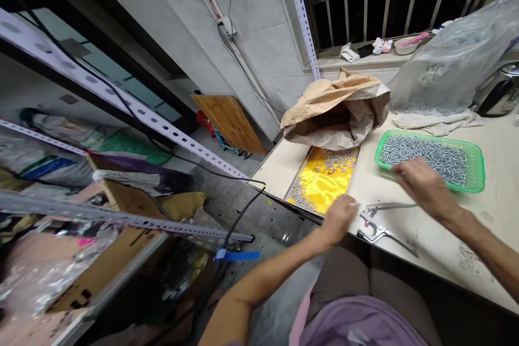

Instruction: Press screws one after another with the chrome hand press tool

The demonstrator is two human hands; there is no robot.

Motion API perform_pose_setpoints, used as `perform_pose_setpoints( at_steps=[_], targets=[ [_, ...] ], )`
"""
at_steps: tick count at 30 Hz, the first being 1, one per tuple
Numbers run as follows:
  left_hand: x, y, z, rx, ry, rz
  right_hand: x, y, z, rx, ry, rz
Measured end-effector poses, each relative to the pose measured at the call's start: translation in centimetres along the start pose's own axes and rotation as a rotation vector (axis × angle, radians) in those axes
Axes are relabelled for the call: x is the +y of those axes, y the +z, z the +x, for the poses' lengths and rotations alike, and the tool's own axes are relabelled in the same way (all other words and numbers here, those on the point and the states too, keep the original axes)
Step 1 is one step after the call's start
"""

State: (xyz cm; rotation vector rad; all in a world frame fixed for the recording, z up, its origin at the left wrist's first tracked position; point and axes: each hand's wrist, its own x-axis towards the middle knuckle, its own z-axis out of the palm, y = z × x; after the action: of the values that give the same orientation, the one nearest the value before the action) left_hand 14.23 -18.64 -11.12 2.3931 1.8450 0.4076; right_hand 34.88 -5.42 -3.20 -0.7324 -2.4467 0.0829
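Note:
My left hand [339, 217] is closed at the table's front edge, fingers pressed together beside the yellow sheet; whatever it may hold is too small to make out. My right hand [427, 186] hovers by the near rim of a green plastic basket [477, 165], its fingertips pinched, with any contents hidden. Many small silver metal pins [424, 152], possibly screws or rivets, fill the basket. More of them lie in two groups on the shiny yellow sheet [324, 184]. Between my hands rest locking pliers [379, 232] with their jaws toward the left.
An open brown paper sack [336, 108] lies behind the yellow sheet. Further right are a white cloth [441, 120], a clear plastic bag [441, 75] and a kettle [500, 89]. A black cable [239, 216] hangs left of the table, near a perforated metal post [178, 146].

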Motion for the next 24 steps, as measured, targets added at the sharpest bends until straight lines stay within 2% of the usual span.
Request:
perform_pose_setpoints(
  at_steps=[3,5,8,12,15,18,21,24],
  targets=[
    [-6.6,-3.5,0.1,-0.014,-0.338,0.221,3.5,-2.4,0.2,0.068,0.118,-0.181],
    [-9.8,-5.0,0.1,-0.063,-0.45,0.317,4.3,-2.9,-0.2,0.085,0.149,-0.278],
    [-12.5,-5.7,0.1,-0.16,-0.475,0.367,3.3,-2.3,-1.9,0.069,0.092,-0.256],
    [-13.5,-5.7,0.4,-0.248,-0.416,0.386,0.4,-0.4,-5.7,-0.015,0.059,-0.087],
    [-13.8,-5.9,0.8,-0.261,-0.375,0.392,-1.3,0.4,-8.6,-0.115,0.136,0.006],
    [-12.9,-6.1,1.4,-0.175,-0.377,0.298,-2.5,0.6,-11.0,-0.199,0.188,0.075],
    [-9.3,-5.5,1.5,-0.065,-0.401,-0.037,-3.5,0.7,-12.6,-0.249,0.237,0.116],
    [-3.9,-3.7,1.0,-0.119,-0.467,-0.497,-4.4,1.1,-13.6,-0.304,0.272,0.145]
  ],
)
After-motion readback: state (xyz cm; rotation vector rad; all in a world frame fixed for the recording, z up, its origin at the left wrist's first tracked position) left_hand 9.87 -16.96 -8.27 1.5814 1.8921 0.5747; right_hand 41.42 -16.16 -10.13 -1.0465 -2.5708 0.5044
